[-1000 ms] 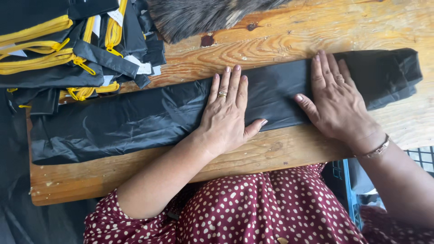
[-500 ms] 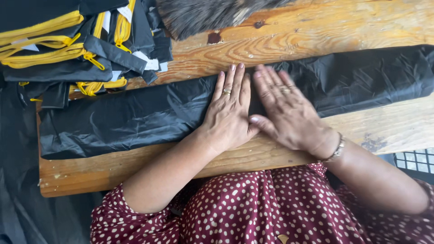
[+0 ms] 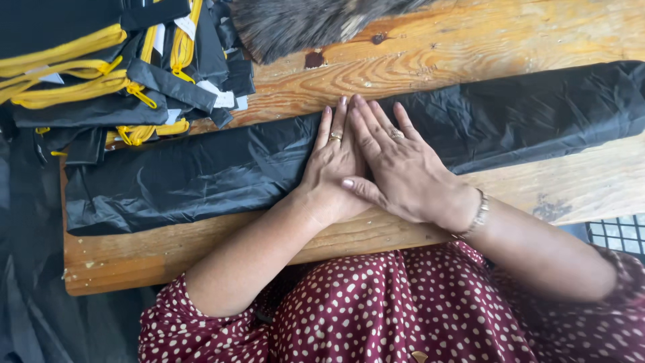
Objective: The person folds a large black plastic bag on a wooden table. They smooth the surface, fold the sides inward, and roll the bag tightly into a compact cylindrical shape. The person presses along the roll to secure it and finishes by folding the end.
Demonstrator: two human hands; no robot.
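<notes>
A long strip of folded black plastic sheet (image 3: 201, 168) lies across the wooden table (image 3: 437, 47), running from lower left to upper right. My left hand (image 3: 329, 171) rests flat on its middle, palm down, fingers together, a ring on one finger. My right hand (image 3: 396, 165) lies flat beside it and partly over it, its thumb across the back of my left hand. Neither hand grips the sheet; both press on it. A bracelet is on my right wrist.
A pile of black bags with yellow zips and cords (image 3: 101, 60) sits at the table's far left corner. A dark furry thing (image 3: 302, 23) lies at the far edge. More black sheet hangs off the left side (image 3: 27, 269). A wire crate (image 3: 615, 232) stands at lower right.
My right hand slid left along the black sheet from its right part until it met and overlapped my left hand. My left hand stayed in place.
</notes>
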